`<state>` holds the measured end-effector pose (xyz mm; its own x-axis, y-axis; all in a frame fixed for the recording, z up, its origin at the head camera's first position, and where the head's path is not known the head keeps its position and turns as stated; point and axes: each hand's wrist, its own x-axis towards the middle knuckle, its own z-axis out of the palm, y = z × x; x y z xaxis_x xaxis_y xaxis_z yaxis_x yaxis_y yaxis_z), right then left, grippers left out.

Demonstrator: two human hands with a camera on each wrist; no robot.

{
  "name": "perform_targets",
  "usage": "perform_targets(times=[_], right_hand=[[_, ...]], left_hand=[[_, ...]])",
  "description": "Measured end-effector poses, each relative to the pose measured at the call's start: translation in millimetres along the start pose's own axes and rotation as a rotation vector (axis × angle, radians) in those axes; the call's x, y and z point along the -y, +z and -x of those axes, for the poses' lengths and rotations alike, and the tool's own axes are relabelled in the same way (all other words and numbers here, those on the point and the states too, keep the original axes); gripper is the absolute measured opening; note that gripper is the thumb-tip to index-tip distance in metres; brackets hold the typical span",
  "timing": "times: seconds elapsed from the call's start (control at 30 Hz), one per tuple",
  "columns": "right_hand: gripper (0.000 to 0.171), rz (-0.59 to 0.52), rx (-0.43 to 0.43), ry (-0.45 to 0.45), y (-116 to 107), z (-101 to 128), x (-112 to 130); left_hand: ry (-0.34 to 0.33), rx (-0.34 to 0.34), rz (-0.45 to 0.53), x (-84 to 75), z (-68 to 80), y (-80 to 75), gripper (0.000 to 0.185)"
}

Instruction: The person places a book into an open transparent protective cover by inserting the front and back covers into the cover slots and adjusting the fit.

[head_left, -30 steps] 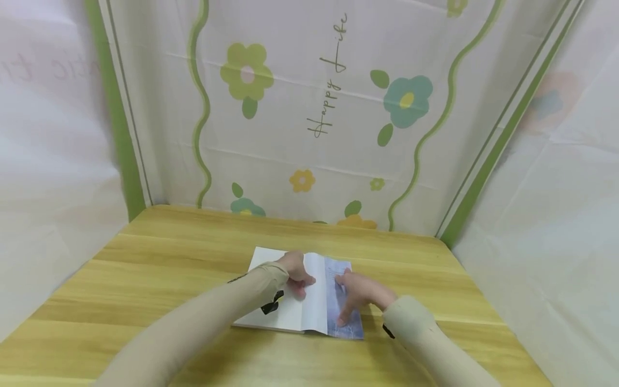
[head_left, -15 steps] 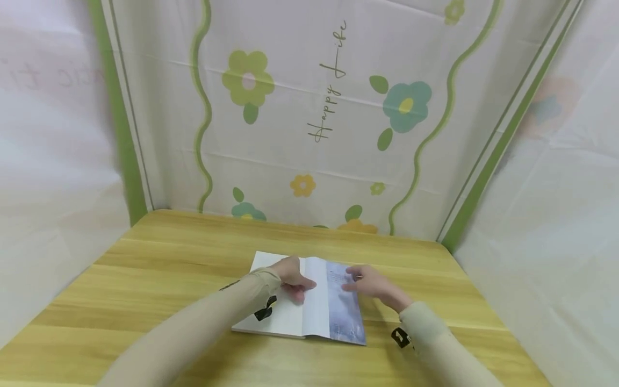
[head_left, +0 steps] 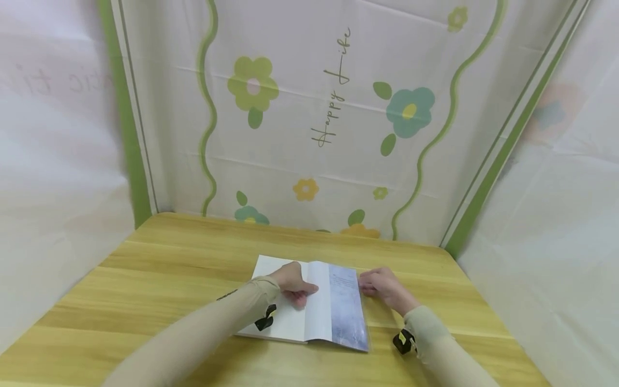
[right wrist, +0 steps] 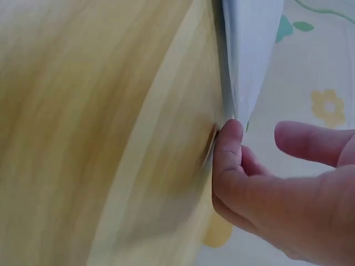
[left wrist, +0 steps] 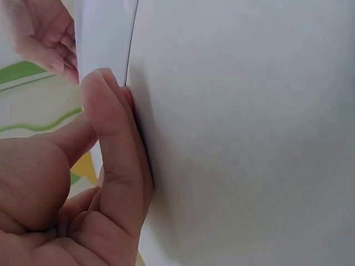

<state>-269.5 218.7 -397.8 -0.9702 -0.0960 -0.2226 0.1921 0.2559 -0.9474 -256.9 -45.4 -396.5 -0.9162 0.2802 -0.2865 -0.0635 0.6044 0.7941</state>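
Note:
An opened book (head_left: 280, 322) lies on the table, white page at left and a bluish printed cover (head_left: 348, 312) at right. A white sheet (head_left: 316, 322) bulges between them. My left hand (head_left: 291, 284) rests on the white page, its thumb reaching onto the white sheet. In the left wrist view, the index finger (left wrist: 119, 160) lies along the page with its tip at the fold. My right hand (head_left: 384, 287) is at the cover's upper right edge. The right wrist view shows its fingertips (right wrist: 230, 136) right at the cover's edge, with the thumb (right wrist: 310, 143) held apart.
The wooden table (head_left: 193, 269) extends around the book on all sides. A white curtain (head_left: 290, 123) with printed flowers hangs behind it, and white sheets (head_left: 546, 215) enclose both sides.
My right hand has slid right, off the bluish cover to its outer edge, leaving more of the cover exposed. My left hand stays on the page. The view has tilted up slightly.

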Motion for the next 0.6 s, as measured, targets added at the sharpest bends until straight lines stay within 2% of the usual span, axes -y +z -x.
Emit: perform_targets(times=[0.17, 0.6], right_hand=[[0.021, 0.014, -0.055, 0.039, -3.6, 0.6, -2.2], [0.021, 0.020, -0.126, 0.055, -3.9, -6.4, -5.8]], left_hand=[[0.001, -0.003, 0.001, -0.8, 1.3, 0.1, 0.035], [-0.022, -0.002, -0.015, -5.5, 2.7, -1.3, 0.034]])
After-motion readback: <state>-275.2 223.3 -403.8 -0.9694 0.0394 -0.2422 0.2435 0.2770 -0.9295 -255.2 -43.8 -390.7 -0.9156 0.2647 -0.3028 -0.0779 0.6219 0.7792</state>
